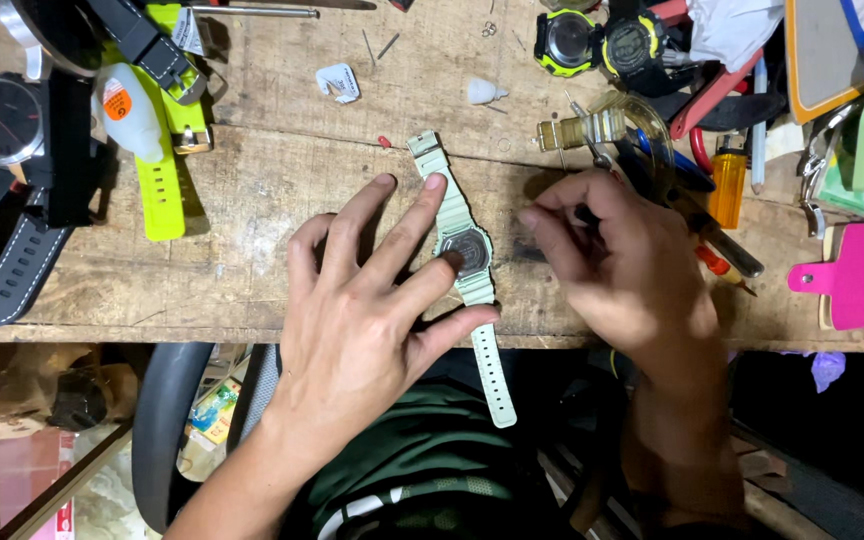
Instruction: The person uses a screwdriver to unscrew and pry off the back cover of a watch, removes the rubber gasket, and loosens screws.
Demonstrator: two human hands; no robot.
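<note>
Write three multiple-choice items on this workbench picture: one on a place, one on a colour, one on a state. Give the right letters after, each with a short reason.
1. Where does the pale green watch lie?
A. On the wooden bench, one strap end hanging over its front edge
B. Inside the pink clip
C. On the floor

2. What colour is the lighter at the right of the bench?
A. Blue
B. Orange
C. White

3. How is the left hand set on the watch?
A. Closed in a fist beside it
B. Lifted clear of it
C. Spread open, fingertips pressing on the case and strap

Answers:
1 A: the case rests on the wood and the lower strap reaches past the edge.
2 B: its body is clear orange, upright among the tools.
3 C: the fingers are splayed, one on the upper strap and one at the case, while the right hand grips a thin tool beside it.
</note>
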